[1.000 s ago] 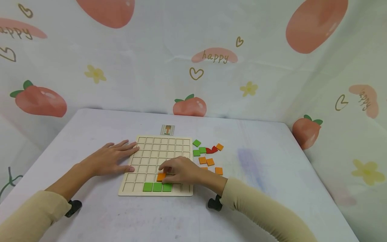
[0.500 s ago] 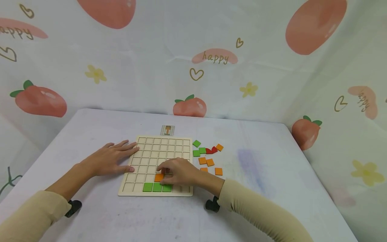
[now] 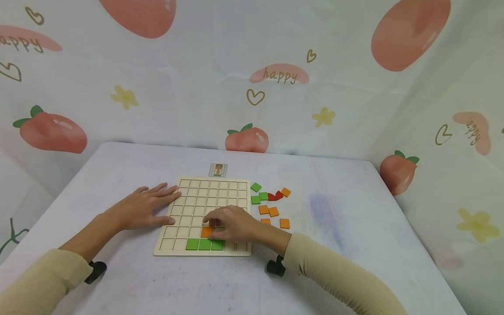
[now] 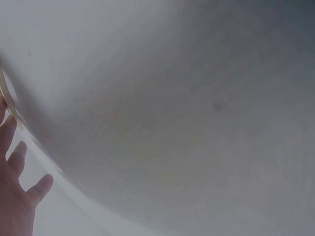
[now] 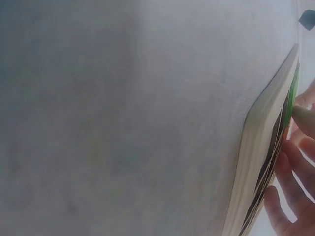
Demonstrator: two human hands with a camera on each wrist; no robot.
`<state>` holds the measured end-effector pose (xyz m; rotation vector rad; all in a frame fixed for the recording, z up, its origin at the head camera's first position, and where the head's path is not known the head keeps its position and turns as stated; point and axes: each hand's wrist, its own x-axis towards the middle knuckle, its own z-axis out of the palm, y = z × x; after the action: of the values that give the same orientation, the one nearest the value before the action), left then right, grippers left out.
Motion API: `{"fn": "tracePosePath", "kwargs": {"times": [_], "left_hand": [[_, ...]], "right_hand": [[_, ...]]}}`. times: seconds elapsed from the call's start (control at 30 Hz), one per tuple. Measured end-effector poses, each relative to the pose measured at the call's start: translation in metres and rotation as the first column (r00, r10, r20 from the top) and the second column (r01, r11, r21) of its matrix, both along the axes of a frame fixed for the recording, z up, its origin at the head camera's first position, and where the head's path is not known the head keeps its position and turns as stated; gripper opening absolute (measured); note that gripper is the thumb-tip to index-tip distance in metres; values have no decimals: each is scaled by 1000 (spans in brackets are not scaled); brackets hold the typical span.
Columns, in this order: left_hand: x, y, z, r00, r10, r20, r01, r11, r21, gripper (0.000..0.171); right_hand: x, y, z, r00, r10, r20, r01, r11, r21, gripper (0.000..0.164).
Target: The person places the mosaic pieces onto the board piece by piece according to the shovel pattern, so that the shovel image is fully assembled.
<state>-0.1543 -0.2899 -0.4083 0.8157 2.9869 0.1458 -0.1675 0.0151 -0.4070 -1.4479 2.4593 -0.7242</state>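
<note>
Spreads left hand (image 3: 147,206) palm down, pointing fingers (image 3: 167,198) toward two o'clock, thumb (image 3: 168,221) toward three; angles left forearm (image 3: 90,234) in from eight. Curls right hand (image 3: 233,224) into pinch, aiming fingers toward nine; slants right forearm (image 3: 273,239) in from four.

Soft light, dim hazy wrist views

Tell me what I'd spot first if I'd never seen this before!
Probably the big pink fruits printed on the white cloth behind the table. Next, three bright green squares in the grid board's nearest row, with the right hand at an orange square just beyond. Loose coloured pieces lie right of the board.
</note>
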Motion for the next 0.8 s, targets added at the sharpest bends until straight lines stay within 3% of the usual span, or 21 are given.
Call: {"fn": "tracePosePath", "kwargs": {"times": [0.37, 0.8], "left_hand": [[1, 2, 0, 1000, -5, 4, 5, 1000, -6, 83], [0, 1, 2, 1000, -6, -2, 6, 1000, -10, 84]], "right_hand": [[-5, 19, 6, 999, -12, 38, 13, 1000, -12, 35], [-16, 91, 8, 986, -151, 77, 154, 987, -38, 34]]}}
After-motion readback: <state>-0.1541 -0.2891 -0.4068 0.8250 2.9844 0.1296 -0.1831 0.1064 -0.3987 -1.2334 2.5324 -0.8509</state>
